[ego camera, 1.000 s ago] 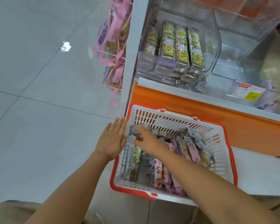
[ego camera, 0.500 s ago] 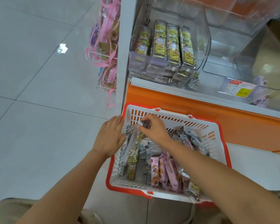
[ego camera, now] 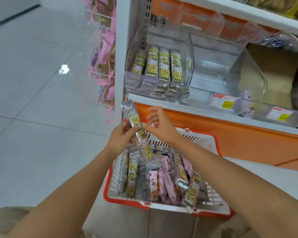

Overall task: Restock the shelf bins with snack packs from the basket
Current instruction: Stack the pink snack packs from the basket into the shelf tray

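Tilting between both hands point(ego camera: 120, 137) point(ego camera: 161, 125), snack pack point(ego camera: 133, 116)

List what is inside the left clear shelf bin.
Yellow-green snack packs stand in a row in the bin, with more packs' silver ends showing beneath. Whatever lies behind and under them is covered.

The basket point(ego camera: 127, 200) sits on the floor before the shelf point(ego camera: 196, 111), snack packs point(ego camera: 167, 182) inside, 1 held pack point(ego camera: 132, 117) above its far-left corner. On the shelf, 2 bins point(ego camera: 230, 79) stand side by side.
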The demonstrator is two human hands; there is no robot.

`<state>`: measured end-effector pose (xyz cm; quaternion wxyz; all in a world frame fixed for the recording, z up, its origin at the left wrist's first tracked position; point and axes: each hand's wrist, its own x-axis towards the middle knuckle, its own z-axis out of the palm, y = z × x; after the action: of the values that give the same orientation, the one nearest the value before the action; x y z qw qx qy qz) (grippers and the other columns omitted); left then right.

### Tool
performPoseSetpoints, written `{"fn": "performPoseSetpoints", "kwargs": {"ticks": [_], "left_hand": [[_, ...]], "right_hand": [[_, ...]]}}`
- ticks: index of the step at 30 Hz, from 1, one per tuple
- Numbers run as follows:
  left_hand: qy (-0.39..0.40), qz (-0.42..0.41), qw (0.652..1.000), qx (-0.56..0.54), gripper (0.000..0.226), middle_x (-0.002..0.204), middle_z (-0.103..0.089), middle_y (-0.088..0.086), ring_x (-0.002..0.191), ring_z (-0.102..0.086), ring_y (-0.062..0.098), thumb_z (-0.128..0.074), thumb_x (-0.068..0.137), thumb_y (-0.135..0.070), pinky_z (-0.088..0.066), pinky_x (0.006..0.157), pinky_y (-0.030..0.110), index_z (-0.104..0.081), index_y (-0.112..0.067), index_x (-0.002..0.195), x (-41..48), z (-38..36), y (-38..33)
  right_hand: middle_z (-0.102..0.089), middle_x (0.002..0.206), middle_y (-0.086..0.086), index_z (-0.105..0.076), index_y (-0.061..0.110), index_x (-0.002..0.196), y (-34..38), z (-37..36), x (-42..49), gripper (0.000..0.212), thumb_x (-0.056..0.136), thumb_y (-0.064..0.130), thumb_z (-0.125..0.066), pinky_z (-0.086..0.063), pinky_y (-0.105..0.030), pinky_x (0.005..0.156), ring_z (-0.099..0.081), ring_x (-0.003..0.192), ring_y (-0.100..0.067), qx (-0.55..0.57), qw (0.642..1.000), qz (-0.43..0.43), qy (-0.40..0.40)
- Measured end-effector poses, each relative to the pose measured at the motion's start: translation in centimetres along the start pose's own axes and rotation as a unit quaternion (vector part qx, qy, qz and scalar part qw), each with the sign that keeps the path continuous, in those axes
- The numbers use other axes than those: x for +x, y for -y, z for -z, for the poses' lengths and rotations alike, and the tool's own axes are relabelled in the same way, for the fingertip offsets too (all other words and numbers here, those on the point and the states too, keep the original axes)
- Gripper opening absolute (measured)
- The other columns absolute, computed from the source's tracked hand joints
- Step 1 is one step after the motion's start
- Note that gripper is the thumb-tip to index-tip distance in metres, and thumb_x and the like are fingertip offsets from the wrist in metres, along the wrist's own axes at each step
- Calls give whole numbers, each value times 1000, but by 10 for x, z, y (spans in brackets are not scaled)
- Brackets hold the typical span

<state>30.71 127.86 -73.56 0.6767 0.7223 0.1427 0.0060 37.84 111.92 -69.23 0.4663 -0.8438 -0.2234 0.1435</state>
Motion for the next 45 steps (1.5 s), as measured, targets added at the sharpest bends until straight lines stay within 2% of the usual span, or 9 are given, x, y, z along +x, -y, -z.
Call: {"fn": "performPoseSetpoints", "kwargs": {"ticks": [5, 10, 14, 16, 19, 25, 32, 38, 45], "left_hand": [[-48, 7, 995, -81, 26, 77, -61, 16, 64, -59, 23, -64, 94, -15, -53, 55, 27, -62, 9, 105, -4, 0, -20], [-34, -36, 996, -79, 24, 76, -64, 15, 60, -64, 23, -63, 95, -20, -54, 55, 31, -63, 4, 97, -13, -4, -41], [-91, -123, 987, 48, 30, 85, -69, -1, 75, -68, 17, -46, 102, -37, -54, 65, 32, -63, -15, 92, -7, 7, -56], [-149, -188, 953, 185, 24, 98, -67, -2, 90, -62, 15, -45, 99, -34, -49, 75, 33, -63, -19, 101, 1, 16, -64], [-172, -270, 875, 363, 29, 123, -60, 7, 113, -53, 26, -51, 94, -19, -42, 90, 39, -59, -13, 121, 15, 23, -77], [-116, -297, 799, 511, 67, 160, -25, 8, 150, -14, 30, -59, 90, -19, -20, 118, 50, -33, -12, 152, 32, 30, -91], [-97, -322, 773, 538, 76, 162, -19, 8, 150, -13, 28, -63, 90, -19, -19, 120, 48, -24, -13, 155, 54, 48, -80], [-99, -374, 757, 526, 77, 158, -30, 10, 148, -22, 29, -68, 82, -14, -24, 118, 49, -33, -11, 151, 67, 59, -70], [-102, -398, 748, 521, 83, 162, -22, 6, 149, -17, 26, -67, 82, -12, -16, 119, 44, -25, -18, 154, 79, 65, -58]], "right_hand": [[-50, 106, 2, -40, 23, 123, -2, -2, -29, 57, 81, 34, -76, -44, -30, 79, -50, 96, -14, -74, 994, 27, 78], [-51, 103, 7, -43, 29, 114, 11, 10, -39, 46, 81, 27, -74, -45, -29, 69, -51, 84, -10, -84, 993, 66, 48], [-52, 101, 5, -46, 21, 118, 30, 29, -47, 44, 83, 18, -73, -45, -25, 62, -52, 81, -11, -40, 995, 94, 16], [-52, 103, -4, -47, 21, 119, 46, 43, -45, 42, 85, 18, -73, -47, -30, 68, -52, 83, -19, -14, 995, 94, -19], [-51, 98, 3, -49, 21, 119, 69, 62, -28, 40, 86, 20, -72, -47, -22, 69, -50, 79, -9, -9, 993, 93, -73], [-53, 72, -2, -54, 24, 105, 105, 80, 24, 26, 86, 30, -71, -49, -38, 61, -50, 63, -16, -79, 987, 61, -126], [-61, 71, -3, -55, 20, 102, 127, 71, 96, 28, 86, 39, -67, -39, -29, 56, -50, 55, -16, -108, 985, -3, -132], [-69, 102, -8, -53, 19, 102, 134, 55, 155, 32, 86, 43, -66, -52, -34, 79, -65, 92, -25, -192, 966, -57, -164], [-66, 94, -10, -60, 11, 97, 130, 32, 178, 28, 87, 36, -64, -41, -30, 65, -62, 86, -27, -269, 947, -65, -165]]}}
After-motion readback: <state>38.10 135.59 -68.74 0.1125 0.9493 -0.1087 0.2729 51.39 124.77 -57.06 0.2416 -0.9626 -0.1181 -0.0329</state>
